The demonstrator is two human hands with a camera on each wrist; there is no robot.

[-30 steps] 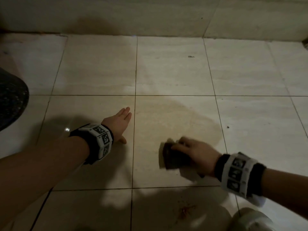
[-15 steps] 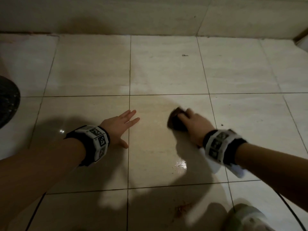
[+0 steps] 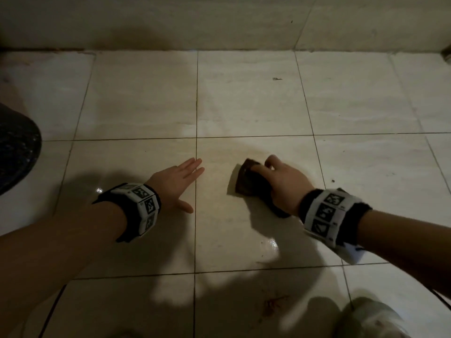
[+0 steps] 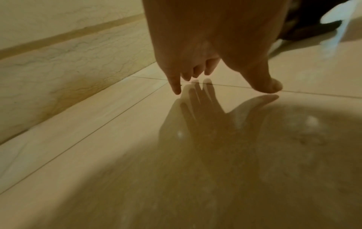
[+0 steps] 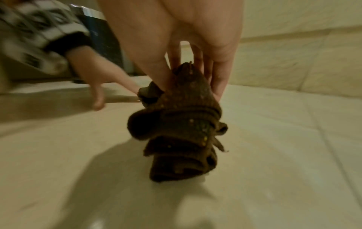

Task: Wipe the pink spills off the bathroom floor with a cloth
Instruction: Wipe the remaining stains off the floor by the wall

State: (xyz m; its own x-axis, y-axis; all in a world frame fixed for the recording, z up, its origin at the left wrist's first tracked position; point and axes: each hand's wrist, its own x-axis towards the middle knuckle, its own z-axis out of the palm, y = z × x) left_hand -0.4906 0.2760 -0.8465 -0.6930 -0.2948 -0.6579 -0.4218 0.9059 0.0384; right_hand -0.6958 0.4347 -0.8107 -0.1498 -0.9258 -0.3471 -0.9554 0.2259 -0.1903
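Observation:
A dark brown folded cloth (image 3: 249, 180) lies on the pale tiled floor (image 3: 244, 101), under my right hand (image 3: 280, 181). The right wrist view shows the thumb and fingers curled round the bunched cloth (image 5: 184, 127), pressing it to the tile. My left hand (image 3: 175, 181) lies flat on the floor left of the cloth, fingers straight and thumb spread; the left wrist view has its fingertips (image 4: 176, 90) touching the glossy tile. A reddish-pink smear (image 3: 274, 304) marks the near tile, in shadow. A wet sheen (image 3: 272, 242) shows behind the right wrist.
A beige tiled wall (image 3: 219, 20) runs along the far edge of the floor. A dark rounded object (image 3: 14, 150) sits at the left edge. A pale rounded thing (image 3: 371, 318) is at the bottom right. Small dark specks (image 3: 277, 79) dot the far tiles.
My right hand has pushed the cloth away from me and back a little toward me across the middle tile. The left hand has stayed planted flat on the floor.

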